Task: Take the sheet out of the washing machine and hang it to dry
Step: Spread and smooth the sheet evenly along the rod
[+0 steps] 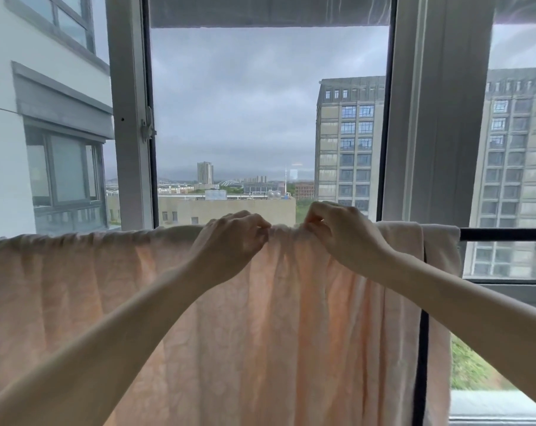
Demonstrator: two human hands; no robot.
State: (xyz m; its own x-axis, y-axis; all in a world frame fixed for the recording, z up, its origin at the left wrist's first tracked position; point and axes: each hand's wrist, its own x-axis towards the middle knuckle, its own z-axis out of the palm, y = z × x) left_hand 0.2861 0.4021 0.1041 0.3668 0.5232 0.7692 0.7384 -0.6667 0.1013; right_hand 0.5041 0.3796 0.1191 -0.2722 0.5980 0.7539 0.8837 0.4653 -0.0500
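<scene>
A pale peach sheet point(76, 287) hangs draped over a black horizontal rail point(506, 234) in front of the window, falling in folds out of the bottom of the view. It is bunched along the top near the middle. My left hand point(233, 238) pinches the gathered top edge of the sheet at the rail. My right hand point(337, 229) pinches the same edge a short way to the right. Both arms reach up and forward. The rail under the sheet is hidden.
A black upright post point(422, 348) of the rack stands at the right, partly behind the sheet. Behind the rail is a large window with grey frames point(131, 118), its middle pane showing buildings and an overcast sky. A white sill point(491, 407) lies at lower right.
</scene>
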